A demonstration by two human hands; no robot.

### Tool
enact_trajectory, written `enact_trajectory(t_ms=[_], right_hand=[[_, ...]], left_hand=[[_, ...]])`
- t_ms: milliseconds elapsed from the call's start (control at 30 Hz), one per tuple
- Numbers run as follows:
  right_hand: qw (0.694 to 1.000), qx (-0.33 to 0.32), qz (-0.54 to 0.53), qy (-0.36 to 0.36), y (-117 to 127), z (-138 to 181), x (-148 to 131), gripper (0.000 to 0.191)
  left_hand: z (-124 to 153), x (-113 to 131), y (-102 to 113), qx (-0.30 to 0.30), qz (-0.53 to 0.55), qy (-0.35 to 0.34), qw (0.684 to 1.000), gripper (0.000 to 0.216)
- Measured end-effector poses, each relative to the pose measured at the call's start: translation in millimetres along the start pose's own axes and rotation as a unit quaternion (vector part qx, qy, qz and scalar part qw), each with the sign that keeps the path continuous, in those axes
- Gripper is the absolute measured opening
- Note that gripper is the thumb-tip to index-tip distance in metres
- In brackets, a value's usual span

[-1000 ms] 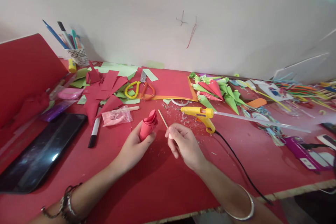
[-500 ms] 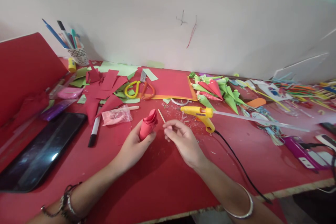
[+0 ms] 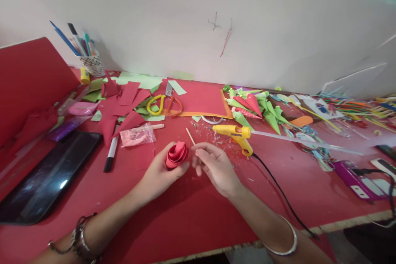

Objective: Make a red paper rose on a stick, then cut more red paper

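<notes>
red rolled paper (image 3: 177, 156); pale stick (image 3: 190, 136); red desk (image 3: 179, 222); yellow glue gun (image 3: 235, 131), black cord (image 3: 277, 184); scissors (image 3: 168, 90) handled in yellow and orange; at the desk's back edge, white cup (image 3: 92, 66), black scale pattern

From my end I see a red paper roll (image 3: 177, 156) mid-frame, wrapped by the left hand (image 3: 159, 171), its layered spiral top tilted into my view. A thin pale stick (image 3: 189, 135) slants just above, its lower end hidden by the right hand (image 3: 218, 169); I can't tell whether it's gripped.
</notes>
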State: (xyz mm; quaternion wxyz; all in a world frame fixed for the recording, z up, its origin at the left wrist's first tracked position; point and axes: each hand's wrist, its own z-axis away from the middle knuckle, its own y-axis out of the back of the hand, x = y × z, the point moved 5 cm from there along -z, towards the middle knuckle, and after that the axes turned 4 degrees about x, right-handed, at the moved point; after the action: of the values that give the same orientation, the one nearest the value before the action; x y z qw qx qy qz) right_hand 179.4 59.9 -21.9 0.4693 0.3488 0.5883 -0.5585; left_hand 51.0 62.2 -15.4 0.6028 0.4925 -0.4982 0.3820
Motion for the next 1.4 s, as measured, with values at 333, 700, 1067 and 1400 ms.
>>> enact_trajectory(t_ms=[333,700,1067,1400], right_hand=[[1.0,0.021,0.007,0.018,0.0,1.2,-4.3,0.01],[0.998,0.046,-0.034,0.012,2.0,-0.7,-6.7,0.014],[0.996,0.034,-0.077,0.005,4.1,-0.5,-4.5,0.019],[0.985,-0.001,-0.164,-0.054,-1.3,-1.1,-3.4,0.006]], left_hand=[[1.7,-5.2,4.7,0.041,-0.016,0.042,0.998,0.021],[0.7,0.5,3.2,0.035,-0.013,0.036,0.999,0.019],[2.6,-3.2,1.8,-0.001,-0.007,0.014,1.0,0.023],[4.5,-3.3,-3.7,-0.049,0.0,-0.02,0.999,0.024]])
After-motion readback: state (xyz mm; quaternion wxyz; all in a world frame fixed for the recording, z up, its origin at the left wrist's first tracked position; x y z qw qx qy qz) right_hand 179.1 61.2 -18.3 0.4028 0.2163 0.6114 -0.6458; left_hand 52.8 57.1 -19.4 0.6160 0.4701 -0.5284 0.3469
